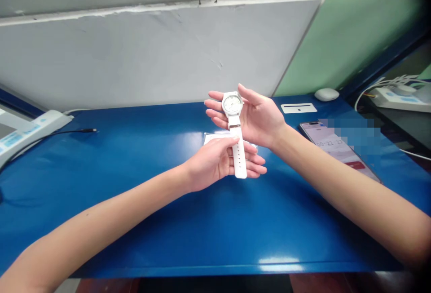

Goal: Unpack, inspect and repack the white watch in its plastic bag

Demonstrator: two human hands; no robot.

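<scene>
My blue tabletop fills most of the view, backed by a grey panel and, to the right, a smaller green panel. A white power strip lies at the left edge, and a second power strip sits at the far right with white cables around it. Above the middle of the tabletop, my left hand is closed on the white strap, thumb on top and fingers extended beneath; my right hand is spread, palm upward, just beyond it. A phone lies face up near my right forearm, its display partly obscured by pixelation. The white watch lies between my hands, its dial upward over the fingers of my right hand and its perforated strap running toward me across my left. Behind my left hand, a pale flat item is mostly hidden. Toward the rear right lie a slotted white card and a rounded white case. Smallest is the black cable's plug, at left.
</scene>
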